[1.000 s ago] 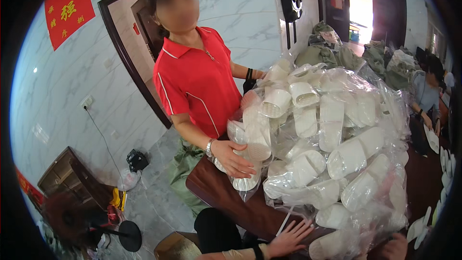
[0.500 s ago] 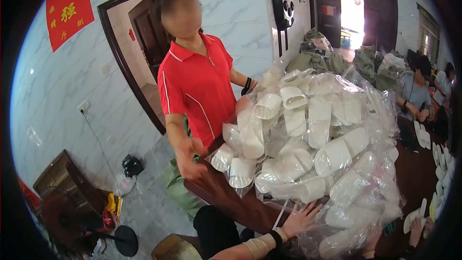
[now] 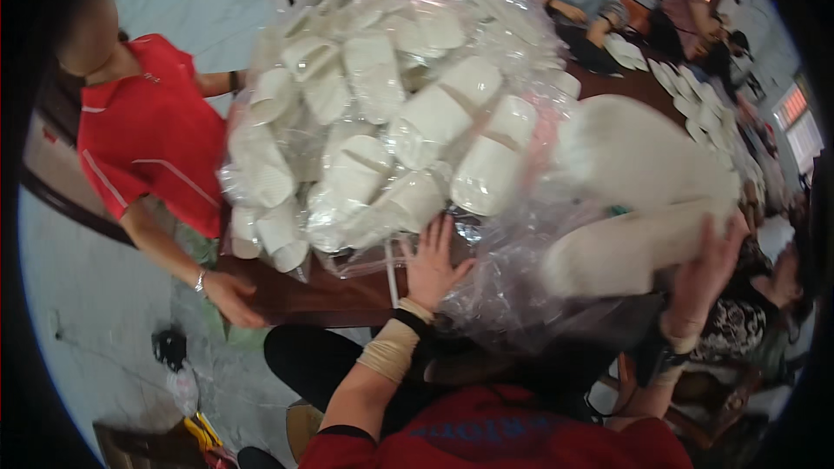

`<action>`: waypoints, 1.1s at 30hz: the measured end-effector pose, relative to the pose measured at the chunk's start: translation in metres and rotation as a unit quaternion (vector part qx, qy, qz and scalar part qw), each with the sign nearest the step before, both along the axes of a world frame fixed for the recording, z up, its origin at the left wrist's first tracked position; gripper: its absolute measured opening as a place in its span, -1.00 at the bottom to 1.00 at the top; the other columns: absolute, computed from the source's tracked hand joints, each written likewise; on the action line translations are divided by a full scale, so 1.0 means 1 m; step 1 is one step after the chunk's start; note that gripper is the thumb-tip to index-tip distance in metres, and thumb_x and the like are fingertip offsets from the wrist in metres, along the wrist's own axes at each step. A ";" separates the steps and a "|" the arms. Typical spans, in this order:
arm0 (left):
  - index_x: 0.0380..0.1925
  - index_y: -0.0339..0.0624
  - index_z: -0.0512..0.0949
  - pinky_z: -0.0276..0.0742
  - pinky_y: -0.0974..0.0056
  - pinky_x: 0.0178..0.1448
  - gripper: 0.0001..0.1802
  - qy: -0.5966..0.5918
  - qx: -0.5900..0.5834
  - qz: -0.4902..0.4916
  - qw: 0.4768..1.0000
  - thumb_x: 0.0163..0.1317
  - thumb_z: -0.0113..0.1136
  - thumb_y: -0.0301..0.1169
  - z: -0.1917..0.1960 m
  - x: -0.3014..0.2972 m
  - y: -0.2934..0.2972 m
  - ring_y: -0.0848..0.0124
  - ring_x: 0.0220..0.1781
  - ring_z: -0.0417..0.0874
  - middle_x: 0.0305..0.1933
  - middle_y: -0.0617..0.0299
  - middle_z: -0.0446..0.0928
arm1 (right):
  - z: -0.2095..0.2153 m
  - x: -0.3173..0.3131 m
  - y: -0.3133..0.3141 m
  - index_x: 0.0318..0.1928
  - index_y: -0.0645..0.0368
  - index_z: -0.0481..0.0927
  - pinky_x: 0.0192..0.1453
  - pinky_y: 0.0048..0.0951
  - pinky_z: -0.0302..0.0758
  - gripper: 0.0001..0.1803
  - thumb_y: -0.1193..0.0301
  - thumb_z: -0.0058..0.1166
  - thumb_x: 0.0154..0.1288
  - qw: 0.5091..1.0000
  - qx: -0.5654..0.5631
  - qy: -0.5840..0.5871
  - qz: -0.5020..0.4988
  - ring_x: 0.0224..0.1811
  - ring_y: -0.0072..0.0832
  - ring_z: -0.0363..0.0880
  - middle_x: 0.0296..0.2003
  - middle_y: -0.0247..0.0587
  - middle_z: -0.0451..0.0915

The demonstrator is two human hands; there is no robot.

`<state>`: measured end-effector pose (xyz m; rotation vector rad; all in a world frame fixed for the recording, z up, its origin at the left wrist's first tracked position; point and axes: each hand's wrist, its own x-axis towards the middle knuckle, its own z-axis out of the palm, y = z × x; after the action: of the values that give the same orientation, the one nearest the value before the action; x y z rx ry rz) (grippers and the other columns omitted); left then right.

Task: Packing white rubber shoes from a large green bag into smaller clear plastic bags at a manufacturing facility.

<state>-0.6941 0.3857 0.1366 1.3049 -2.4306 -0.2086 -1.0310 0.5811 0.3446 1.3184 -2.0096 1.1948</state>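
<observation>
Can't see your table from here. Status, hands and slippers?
Right hand holding white slippers. Left hand spread at bagged slipper pile. Loose plastic between hands.

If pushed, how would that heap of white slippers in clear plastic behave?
The clear plastic looks thin and creased, so probably floppy. The heaped white slippers inside lie at mixed angles, so would likely shift piecemeal. Glossy highlights hint the plastic may be slippery.

Black bag (apparently) on grey floor

Right hand, white slippers motion-blurred.
</observation>
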 end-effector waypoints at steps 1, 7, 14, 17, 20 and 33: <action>0.49 -0.06 0.06 -0.17 -0.45 0.45 0.08 -0.007 -0.008 0.003 1.000 0.08 0.20 0.23 -0.003 -0.001 -0.002 0.16 0.53 0.16 0.55 0.16 0.13 | -0.001 0.044 -0.022 0.33 0.28 0.29 0.36 -0.36 0.30 -0.41 0.55 0.12 0.31 0.938 -0.106 -0.308 0.121 0.24 -0.43 0.38 0.24 -0.18 0.38; 0.50 -0.02 0.07 -0.14 -0.46 0.44 0.03 0.002 0.009 -0.009 1.000 0.14 0.15 0.25 -0.005 -0.019 0.007 0.15 0.55 0.09 0.53 0.13 0.12 | -0.069 0.055 -0.038 0.19 0.30 0.36 0.24 -0.47 0.36 -0.50 0.58 0.19 0.26 0.930 -0.095 -0.341 0.102 0.11 -0.49 0.42 0.10 -0.20 0.44; 0.48 -0.01 0.12 -0.18 -0.40 0.48 0.03 0.000 0.022 0.013 1.000 0.12 0.18 0.26 -0.008 -0.007 0.011 0.20 0.58 0.04 0.54 0.16 0.10 | -0.069 0.054 -0.033 0.14 0.28 0.38 0.25 -0.45 0.35 -0.58 0.57 0.13 0.29 0.893 -0.097 -0.420 0.125 0.10 -0.49 0.42 0.06 -0.24 0.46; 0.48 -0.02 0.12 -0.16 -0.35 0.50 0.01 -0.014 0.045 0.007 0.999 0.14 0.18 0.24 0.001 -0.016 0.009 0.18 0.57 0.05 0.54 0.16 0.11 | -0.144 0.062 -0.030 0.10 0.28 0.42 0.21 -0.44 0.38 -0.55 0.58 0.20 0.19 0.874 -0.013 -0.471 0.116 0.07 -0.48 0.44 0.02 -0.26 0.49; 0.46 -0.01 0.17 -0.12 -0.23 0.53 -0.13 0.075 0.043 -0.001 0.996 0.23 0.15 0.13 0.007 -0.004 0.007 0.17 0.54 0.14 0.48 0.16 0.23 | -0.205 0.041 -0.031 0.09 0.26 0.42 0.13 -0.43 0.44 -0.54 0.53 0.24 0.19 0.893 0.015 -0.450 0.015 -0.02 -0.45 0.49 -0.05 -0.20 0.53; 0.06 -0.21 0.52 0.53 0.13 0.02 -0.61 0.152 0.026 -0.002 0.988 0.23 0.25 -0.40 0.029 0.028 0.011 0.05 0.04 0.58 -0.05 0.01 0.60 | -0.234 0.012 -0.031 0.10 0.32 0.40 0.15 -0.42 0.45 -0.54 0.53 0.26 0.22 0.876 -0.057 -0.478 0.020 0.00 -0.43 0.50 0.00 -0.14 0.53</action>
<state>-0.6658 0.3969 0.1657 1.1919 -2.1814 -0.4411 -1.0191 0.5498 0.1106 0.7342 -2.4488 2.2499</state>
